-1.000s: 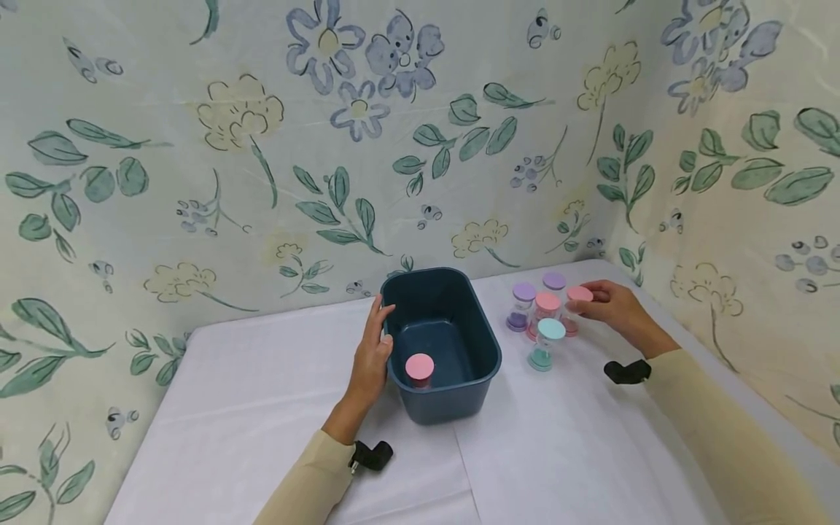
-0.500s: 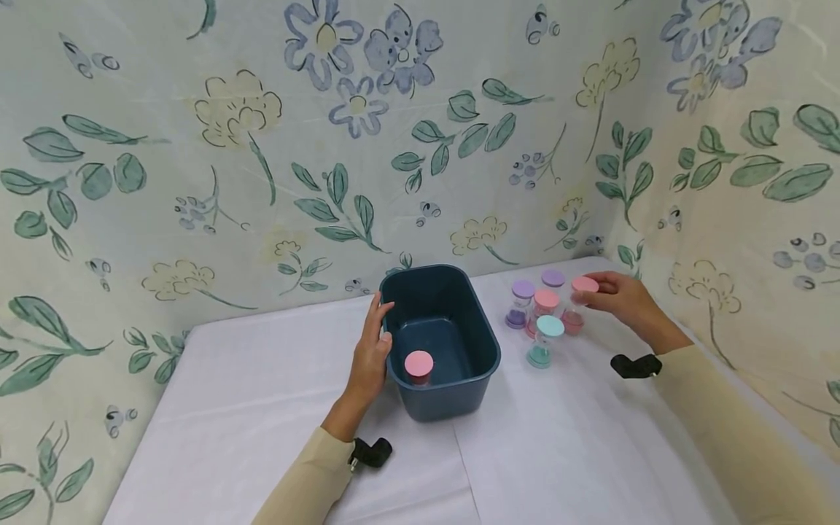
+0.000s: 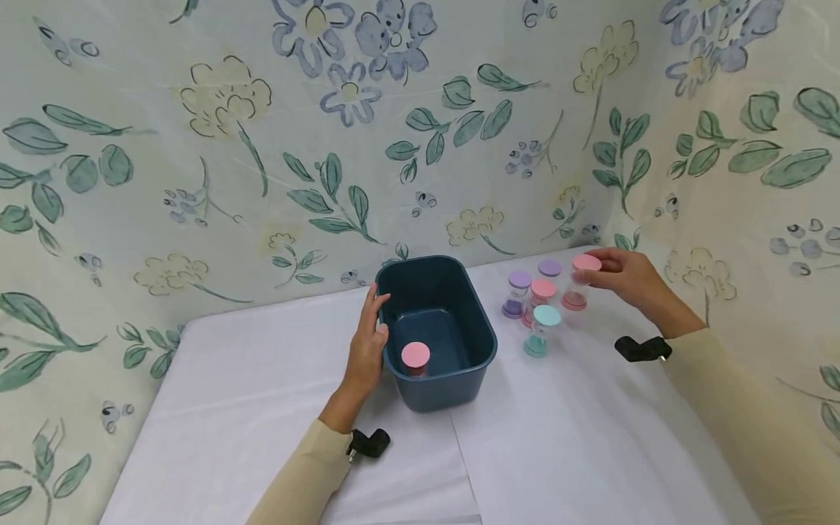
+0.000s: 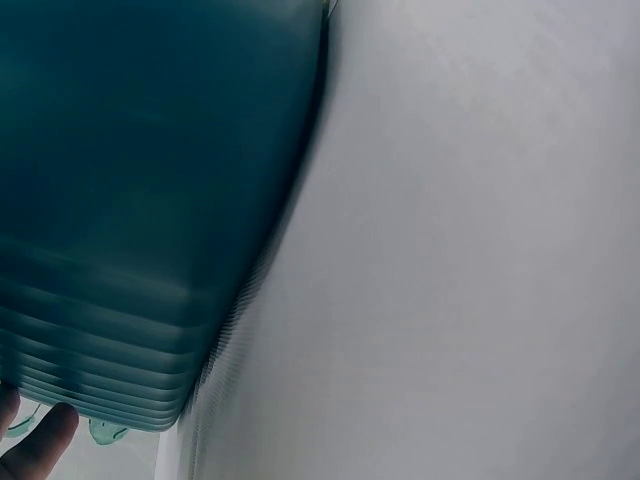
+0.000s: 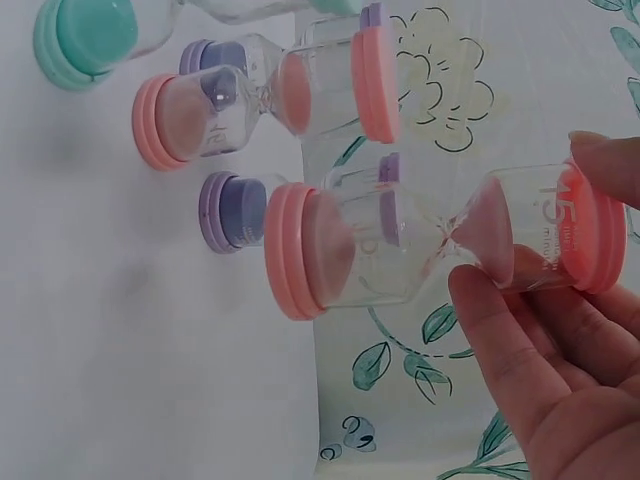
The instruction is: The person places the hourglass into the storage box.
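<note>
My right hand (image 3: 626, 277) pinches an upright sand timer (image 5: 375, 265) with pink caps near its top end, thumb and fingers on the upper cap and glass. Close to its left stand another pink-capped timer (image 3: 542, 290), two purple-capped timers (image 3: 518, 281) and a teal-capped timer (image 3: 545, 316). A dark blue plastic bin (image 3: 441, 394) sits left of this group, with one pink-capped timer (image 3: 415, 355) upright inside near its front left corner. Against the bin's left wall lies my left hand (image 3: 363, 355), fingers extended at the rim; two fingertips (image 4: 52, 435) show in the left wrist view.
A white cloth (image 3: 262, 394) covers the table. Floral fabric (image 3: 230, 175) hangs right behind it and along its right side. A black camera mount (image 3: 643, 349) is strapped to the right wrist, another (image 3: 369, 442) to the left.
My right hand has shifted the pink-capped timer rightward, away from the other timers, widening the gap. The left hand stays at the bin. The head view has tilted down slightly.
</note>
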The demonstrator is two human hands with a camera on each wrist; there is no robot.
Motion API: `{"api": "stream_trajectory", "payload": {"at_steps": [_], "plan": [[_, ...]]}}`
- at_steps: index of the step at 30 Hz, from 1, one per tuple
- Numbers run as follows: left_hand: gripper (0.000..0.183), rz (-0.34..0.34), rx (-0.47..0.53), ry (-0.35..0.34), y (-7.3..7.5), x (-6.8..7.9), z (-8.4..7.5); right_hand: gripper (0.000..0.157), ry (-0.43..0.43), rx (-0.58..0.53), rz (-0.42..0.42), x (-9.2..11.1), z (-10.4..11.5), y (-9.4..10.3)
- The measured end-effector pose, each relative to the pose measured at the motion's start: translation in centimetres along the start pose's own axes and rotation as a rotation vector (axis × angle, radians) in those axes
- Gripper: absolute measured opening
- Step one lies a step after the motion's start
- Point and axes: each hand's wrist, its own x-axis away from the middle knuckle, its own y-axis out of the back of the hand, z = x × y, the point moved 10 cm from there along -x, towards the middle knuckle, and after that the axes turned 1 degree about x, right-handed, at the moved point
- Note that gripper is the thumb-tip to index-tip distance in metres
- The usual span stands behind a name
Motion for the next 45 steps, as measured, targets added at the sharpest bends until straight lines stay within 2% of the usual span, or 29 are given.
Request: {"api": "stream_trajectory", "payload": {"at_steps": [5,12,23,36,41,45], "plan": [[0.055,-0.008,-0.003,-0.003,0.3,-0.5,-0.1,0.081,0.011,0.019,-0.009,-0.1,1.2,0.6],[0.057,-0.002,0.004,0.003,0.2,-0.3,-0.1,0.084,0.002,0.016,-0.011,0.2,2.2,1.1],[0.057,-0.002,0.0,0.029,0.4,-0.1,0.0,0.079,0.058,0.032,-0.029,0.8,6.2,2.3],[0.052,0.003,0.024,0.03,0.0,0.5,0.1,0.067,0.148,0.032,0.038,1.3,11.5,0.3],[0.052,-0.001,0.028,0.014,0.0,0.3,-0.1,0.059,0.195,-0.001,0.049,1.1,13.7,-0.7],[0.052,-0.005,0.01,0.015,0.2,0.1,-0.2,0.06,0.221,-0.001,0.062,0.9,15.3,-1.4]]}}
